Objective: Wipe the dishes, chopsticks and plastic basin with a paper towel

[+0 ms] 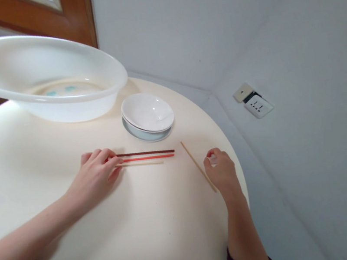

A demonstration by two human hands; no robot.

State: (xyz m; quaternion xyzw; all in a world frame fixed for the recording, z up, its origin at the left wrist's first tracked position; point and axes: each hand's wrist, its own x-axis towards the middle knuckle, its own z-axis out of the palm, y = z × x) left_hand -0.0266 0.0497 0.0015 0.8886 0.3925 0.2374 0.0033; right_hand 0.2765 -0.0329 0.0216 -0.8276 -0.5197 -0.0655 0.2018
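Note:
Three chopsticks lie side by side on the cream round table: a dark brown one, a red one and a pale wooden one. My left hand rests flat on their left ends, fingers stretched over them. A second pale chopstick lies slanted to the right, apart from the others. My right hand sits beside its near end, fingers curled into a loose fist, thumb and forefinger close together, with nothing visible in them.
Two small white bowls are stacked just behind the chopsticks. A large white plastic basin stands at the back left. The table's rounded edge runs close to a grey wall corner with a wall socket at the right.

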